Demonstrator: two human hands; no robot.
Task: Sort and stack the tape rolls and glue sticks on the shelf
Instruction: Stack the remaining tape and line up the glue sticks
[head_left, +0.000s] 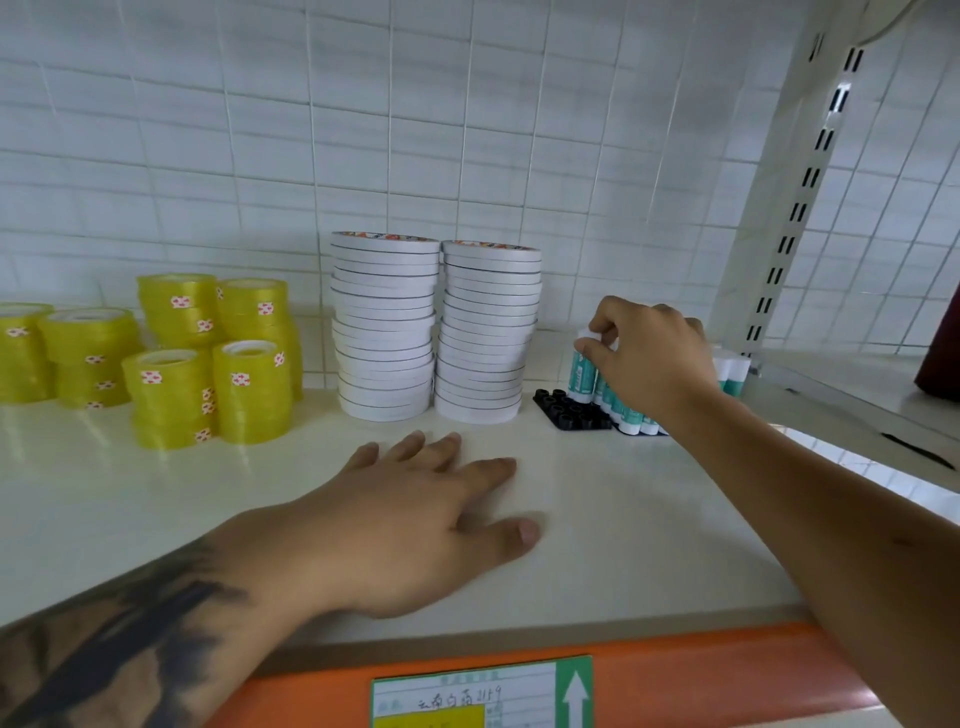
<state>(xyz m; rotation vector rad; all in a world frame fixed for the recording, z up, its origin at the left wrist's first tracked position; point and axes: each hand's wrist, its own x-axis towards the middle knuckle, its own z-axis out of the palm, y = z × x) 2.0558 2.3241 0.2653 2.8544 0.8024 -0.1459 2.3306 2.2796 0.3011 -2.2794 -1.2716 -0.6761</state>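
Note:
My right hand (649, 358) pinches the white cap of an upright teal-and-white glue stick (581, 371) standing in a black holder tray (569, 413) at the right of the shelf. More glue sticks (631, 415) stand in a row under my hand, and others (732, 371) show behind my wrist. Two tall stacks of white tape rolls (384, 327) (485, 332) rise at the shelf's middle. Several stacks of yellow tape rolls (208, 358) stand at the left. My left hand (415, 514) rests flat on the white shelf (623, 519), fingers spread, holding nothing.
A white wire grid (363, 130) backs the shelf. A slotted metal upright (800, 197) stands at the right, with a dark red object (943, 343) beyond it. The front edge is an orange strip (701, 680) carrying a price label (483, 693).

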